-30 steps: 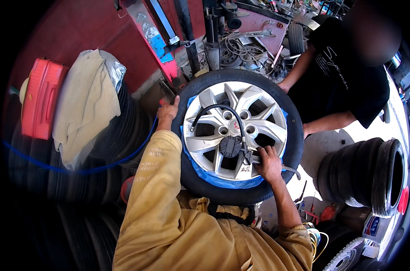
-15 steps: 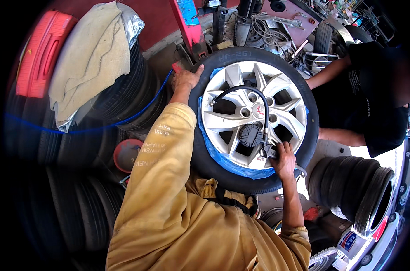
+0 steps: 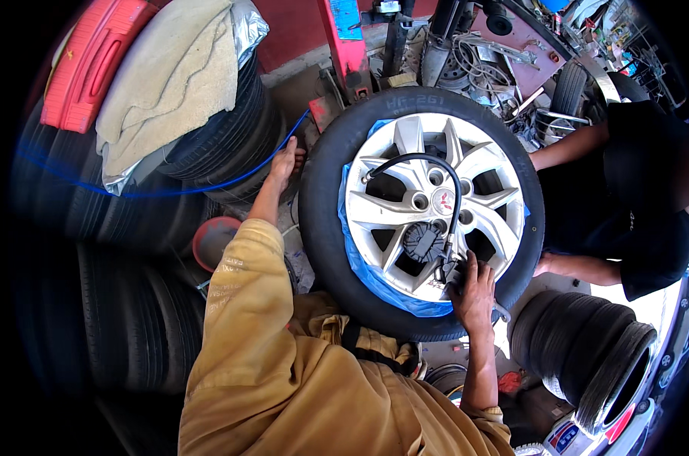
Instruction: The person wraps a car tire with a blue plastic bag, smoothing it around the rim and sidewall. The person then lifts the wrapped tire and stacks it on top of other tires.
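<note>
A wheel with a black tyre [image 3: 325, 220] and a silver alloy rim [image 3: 382, 213] lies face up before me, with blue plastic sheeting [image 3: 394, 298] between them. On the rim rests a tyre inflator with a round dark gauge [image 3: 423, 242]; its black hose [image 3: 413, 156] arcs over the hub to the rim's upper left. My right hand [image 3: 475, 292] is closed round the inflator's handle, which its fingers partly hide. Off the tyre's left side, my left hand [image 3: 285, 161] is beside a blue air hose [image 3: 242, 178], thumb up and fingers loosely bent, with nothing visible in it.
Another person in black [image 3: 641, 205] reaches toward the tyre's right side. Stacked tyres [image 3: 238, 137] at the left bear a beige cloth [image 3: 173, 76] and a red case [image 3: 94, 64]. More tyres [image 3: 572, 334] lie at lower right. A red jack post [image 3: 346, 45] stands behind the wheel.
My left hand has come off the tyre's upper left edge and moved left and down, beside the blue hose. My right hand stays at the inflator, its fingers slightly shifted. The view has shifted a little.
</note>
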Motion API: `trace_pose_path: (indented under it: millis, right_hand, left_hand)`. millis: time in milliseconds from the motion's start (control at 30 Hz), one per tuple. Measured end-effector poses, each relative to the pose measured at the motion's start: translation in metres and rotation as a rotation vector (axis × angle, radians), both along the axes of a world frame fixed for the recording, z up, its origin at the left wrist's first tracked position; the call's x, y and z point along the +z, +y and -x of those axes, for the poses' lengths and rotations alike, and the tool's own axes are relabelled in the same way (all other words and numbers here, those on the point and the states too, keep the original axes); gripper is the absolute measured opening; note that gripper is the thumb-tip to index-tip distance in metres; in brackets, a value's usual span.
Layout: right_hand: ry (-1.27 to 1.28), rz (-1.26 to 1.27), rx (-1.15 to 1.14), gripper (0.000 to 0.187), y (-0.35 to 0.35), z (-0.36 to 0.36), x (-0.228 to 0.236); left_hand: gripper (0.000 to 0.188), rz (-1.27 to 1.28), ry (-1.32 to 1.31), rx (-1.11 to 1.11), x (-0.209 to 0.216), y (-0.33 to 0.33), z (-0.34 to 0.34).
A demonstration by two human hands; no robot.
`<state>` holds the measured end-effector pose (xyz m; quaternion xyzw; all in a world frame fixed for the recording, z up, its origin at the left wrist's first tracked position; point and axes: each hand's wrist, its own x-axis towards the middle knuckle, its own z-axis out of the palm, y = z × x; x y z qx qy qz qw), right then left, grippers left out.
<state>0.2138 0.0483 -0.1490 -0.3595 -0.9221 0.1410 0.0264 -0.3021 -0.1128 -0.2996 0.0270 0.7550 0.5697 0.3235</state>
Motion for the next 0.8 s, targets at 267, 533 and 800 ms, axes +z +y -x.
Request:
trace_pose_path:
  millis: [267,533,800]
  right_hand:
    - [0.504,0.541,0.086,0.024,-0.119,0.126,0.028]
    - [0.76,0.891,-1.028,0.017,-0.216,0.124,-0.003]
    - [-0.081,-0.234,-0.769,0.075,-0.099,0.072,0.031]
  left_hand:
    - [0.044,-0.467,-0.853,0.019,-0.131,-0.033,-0.064]
    - [0.047,-0.745,-1.214,-0.052,-0.106,-0.015,-0.071]
    - [0.058,-0.668,-1.555,-0.051,-0.081,-0.016,-0.057]
